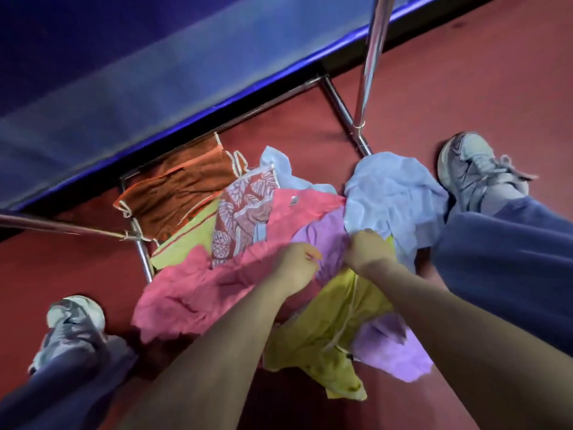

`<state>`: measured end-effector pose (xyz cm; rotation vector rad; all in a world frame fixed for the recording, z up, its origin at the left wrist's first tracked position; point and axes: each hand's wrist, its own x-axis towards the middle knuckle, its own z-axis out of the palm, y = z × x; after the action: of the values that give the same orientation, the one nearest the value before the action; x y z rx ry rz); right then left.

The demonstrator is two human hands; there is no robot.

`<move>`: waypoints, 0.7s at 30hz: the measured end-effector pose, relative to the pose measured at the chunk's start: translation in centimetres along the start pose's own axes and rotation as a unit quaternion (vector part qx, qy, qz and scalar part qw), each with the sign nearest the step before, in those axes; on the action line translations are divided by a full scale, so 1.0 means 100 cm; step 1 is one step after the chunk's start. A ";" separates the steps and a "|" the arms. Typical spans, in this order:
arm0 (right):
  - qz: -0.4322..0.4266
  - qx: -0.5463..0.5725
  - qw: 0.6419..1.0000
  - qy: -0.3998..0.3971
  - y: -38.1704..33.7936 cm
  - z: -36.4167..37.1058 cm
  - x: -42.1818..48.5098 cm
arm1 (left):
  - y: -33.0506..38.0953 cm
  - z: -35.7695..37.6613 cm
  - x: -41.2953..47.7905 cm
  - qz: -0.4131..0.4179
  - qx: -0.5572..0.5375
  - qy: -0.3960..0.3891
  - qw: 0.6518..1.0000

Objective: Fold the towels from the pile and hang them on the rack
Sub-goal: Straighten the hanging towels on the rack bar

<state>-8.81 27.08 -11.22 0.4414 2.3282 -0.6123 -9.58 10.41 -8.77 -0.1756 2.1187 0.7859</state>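
Mid-frame: left hand (297, 265), right hand (369, 249), each grip pinching purple towel (322, 234) in pile (192, 293); pickup step; next, lift clear, fold.

Dull red floor (465, 88), a large blue panel (124, 72) with a black edge along it, dim light

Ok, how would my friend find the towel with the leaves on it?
Start at the metal rack standing on the red floor; a pile of towels lies at its foot. On the pile's far side, between the brown towel and the pink towel, lies the leaf towel. Only it shows white leaves on dark red; those beside it are plain.
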 end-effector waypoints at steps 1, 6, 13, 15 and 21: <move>-0.010 0.001 1.000 -0.014 0.004 0.008 0.008 | 0.008 0.006 0.012 0.005 0.006 -0.010 1.000; -0.040 -0.013 0.999 0.013 0.021 0.036 0.036 | 0.033 0.041 0.061 0.008 0.017 -0.013 1.000; 0.027 0.086 0.992 0.089 0.018 0.045 0.045 | 0.031 0.058 0.084 0.010 0.053 0.046 0.997; 0.018 0.103 0.990 0.093 0.014 0.040 0.037 | 0.034 0.052 0.080 -0.022 -0.014 0.021 0.999; -0.049 0.104 0.992 0.059 -0.020 0.008 -0.015 | 0.052 0.021 0.037 -0.172 -0.416 -0.054 0.891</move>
<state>-8.24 24.81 -10.07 0.4721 2.4182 -0.9046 -12.47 16.37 -10.04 -0.9096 1.4584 1.3943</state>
